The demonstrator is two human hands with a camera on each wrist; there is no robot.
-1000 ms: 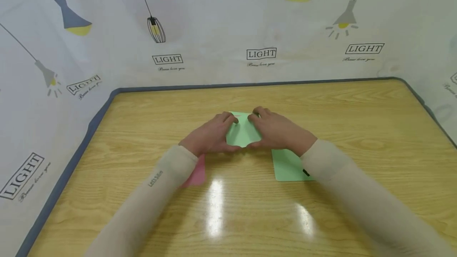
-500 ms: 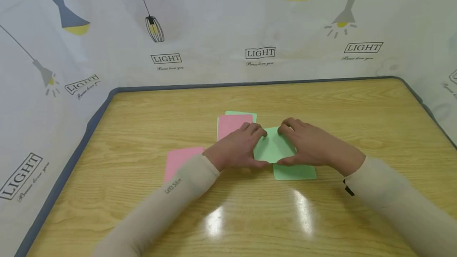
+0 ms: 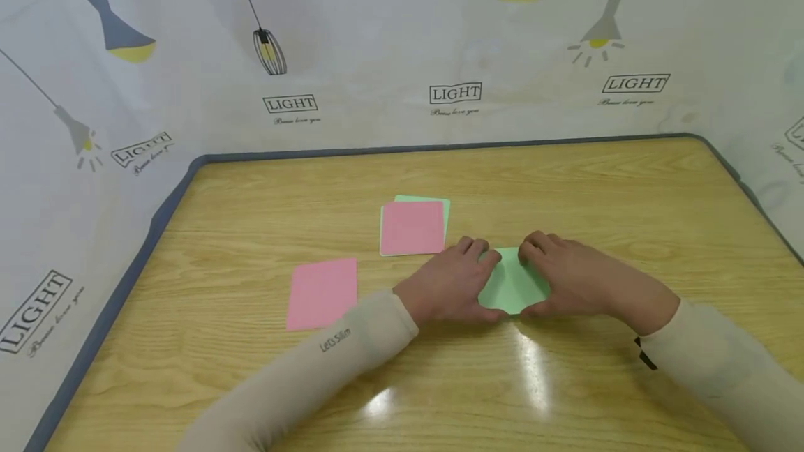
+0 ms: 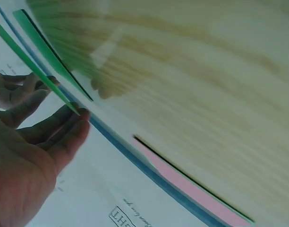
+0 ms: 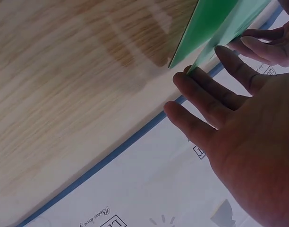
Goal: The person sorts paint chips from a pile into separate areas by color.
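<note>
Pale green and thin, the square sheet [image 3: 514, 286] you hold spans the space between your two hands, over the right part of the light wood-grain table [image 3: 251, 222]. Your left hand [image 3: 449, 286] pinches its left side, thumb at the near edge and fingers bent toward the far one; your right hand [image 3: 578, 281] grips the right side the same way. Seen from the right wrist, those fingers are spread, one of them clear of the sheet. From the left wrist, a gap shows between what you hold and a second green square sheet [image 4: 49, 53] lying beneath it. Beyond your left hand, a pink square sheet [image 3: 412, 229] lies flat, with a green layer [image 3: 433, 199] showing past its edges, not quite lined up. Another pink sheet [image 3: 322, 291] lies nearer you and farther left, one corner hidden by your cream sleeve [image 3: 370, 326]. Dark blue edging [image 3: 440, 149] borders the far side of the table, below a white wall covering [image 3: 370, 54] printed with lamps and "LIGHT".
</note>
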